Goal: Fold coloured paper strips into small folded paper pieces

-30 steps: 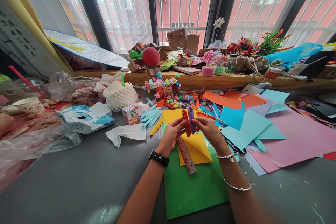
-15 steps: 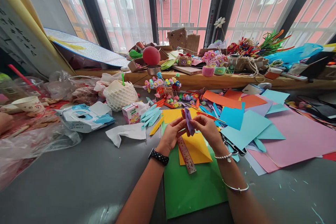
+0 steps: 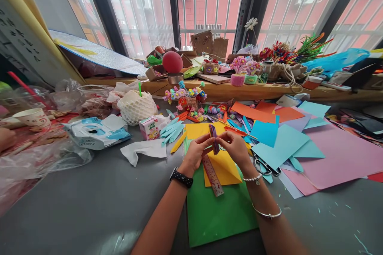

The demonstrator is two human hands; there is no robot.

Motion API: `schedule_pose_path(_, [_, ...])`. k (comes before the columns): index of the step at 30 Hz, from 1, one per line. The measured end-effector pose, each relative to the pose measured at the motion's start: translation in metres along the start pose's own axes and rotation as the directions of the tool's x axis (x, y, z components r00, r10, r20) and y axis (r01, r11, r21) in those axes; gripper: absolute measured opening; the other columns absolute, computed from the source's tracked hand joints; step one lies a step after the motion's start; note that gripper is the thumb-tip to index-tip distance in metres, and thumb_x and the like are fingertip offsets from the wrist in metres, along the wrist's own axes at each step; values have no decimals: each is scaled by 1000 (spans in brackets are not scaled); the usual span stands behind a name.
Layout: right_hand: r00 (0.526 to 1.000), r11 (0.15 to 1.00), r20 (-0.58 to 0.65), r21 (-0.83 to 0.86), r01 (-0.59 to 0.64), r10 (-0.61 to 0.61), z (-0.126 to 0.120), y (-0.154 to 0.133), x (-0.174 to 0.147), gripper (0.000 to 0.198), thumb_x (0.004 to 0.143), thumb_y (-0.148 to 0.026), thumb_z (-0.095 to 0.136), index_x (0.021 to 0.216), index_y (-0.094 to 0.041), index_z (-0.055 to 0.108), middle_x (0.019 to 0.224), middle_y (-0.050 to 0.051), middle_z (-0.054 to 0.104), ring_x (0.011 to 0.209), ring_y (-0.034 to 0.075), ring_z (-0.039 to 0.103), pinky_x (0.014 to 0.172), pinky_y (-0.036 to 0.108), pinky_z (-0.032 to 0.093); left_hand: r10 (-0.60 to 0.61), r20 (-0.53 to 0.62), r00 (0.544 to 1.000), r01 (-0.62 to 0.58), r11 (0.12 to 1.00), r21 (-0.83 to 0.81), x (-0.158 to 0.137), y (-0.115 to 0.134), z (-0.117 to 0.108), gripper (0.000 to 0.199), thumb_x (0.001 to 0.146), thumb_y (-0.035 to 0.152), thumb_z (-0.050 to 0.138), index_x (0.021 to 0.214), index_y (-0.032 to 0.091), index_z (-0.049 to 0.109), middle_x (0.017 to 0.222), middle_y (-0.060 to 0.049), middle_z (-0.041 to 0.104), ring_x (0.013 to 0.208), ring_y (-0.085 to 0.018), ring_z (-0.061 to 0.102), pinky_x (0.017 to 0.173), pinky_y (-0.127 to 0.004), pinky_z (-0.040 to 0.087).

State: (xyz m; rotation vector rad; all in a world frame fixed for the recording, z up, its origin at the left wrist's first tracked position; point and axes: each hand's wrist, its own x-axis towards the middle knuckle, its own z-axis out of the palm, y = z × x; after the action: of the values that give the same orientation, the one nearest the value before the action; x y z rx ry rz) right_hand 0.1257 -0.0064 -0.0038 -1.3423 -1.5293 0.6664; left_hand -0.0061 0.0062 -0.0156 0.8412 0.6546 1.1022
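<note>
Between my two hands is a small folded piece of purple and orange paper [image 3: 215, 148], held upright above the table. My left hand [image 3: 197, 150] pinches it from the left, fingers closed. From the right, my right hand [image 3: 235, 146] grips its edge between thumb and fingers. Directly below lies a patterned ruler [image 3: 213, 176] on a yellow paper sheet [image 3: 230, 175]. Under these is a large green sheet [image 3: 221, 223]. Scissors [image 3: 263, 166] lie just right of my right wrist, partly covered by light-blue paper.
Pink paper [image 3: 344, 155] and light-blue sheets [image 3: 281, 147] spread over the right side. To the left are a wet-wipe pack [image 3: 95, 133], a white tissue [image 3: 145, 151], a small box [image 3: 149, 127] and a net-wrapped coconut [image 3: 137, 107]. Craft items crowd the wooden ledge [image 3: 209, 92]. Another person's hand [image 3: 6, 139] shows far left.
My right hand has shifted slightly left, closer to my left hand. The folded paper has turned and looks narrower, pressed closer together.
</note>
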Motion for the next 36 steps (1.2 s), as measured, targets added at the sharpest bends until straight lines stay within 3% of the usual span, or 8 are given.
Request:
schedule_pose_path(13, [986,987,-126,-134,94,-111,10,-3,-4,18,69,-30,54,61,-17,45,60,0,51,53,12,47,49,23,37,-10,-22,1000,10,1000,21,-1,2,2,25,56,24,69,79,14,66,86,-5,63,79,-15,56,75,-28,41])
schedule_pose_path(19, [968,984,-180,-70,167,-177,9,-3,-3,19,73,-32,51,83,-16,52,74,3,54,56,11,48,52,24,40,-38,88,995,34,998,45,-2,1,2,30,62,26,66,89,15,64,94,-7,62,81,-16,56,73,-28,42])
schedule_pose_path(25, [955,971,-175,-77,228,-238,10,-5,-3,19,79,-29,44,77,-17,58,74,4,54,68,15,51,56,26,41,-56,155,986,50,998,45,-2,0,3,35,63,26,65,97,16,62,96,-9,62,88,-20,56,74,-31,43])
schedule_pose_path(36, [986,990,-119,58,127,-119,7,-3,-2,19,73,-34,52,69,-16,58,74,3,54,65,13,51,54,24,40,-47,121,992,36,996,87,-1,-2,1,30,61,24,66,89,13,65,94,-10,63,85,-20,57,75,-32,43])
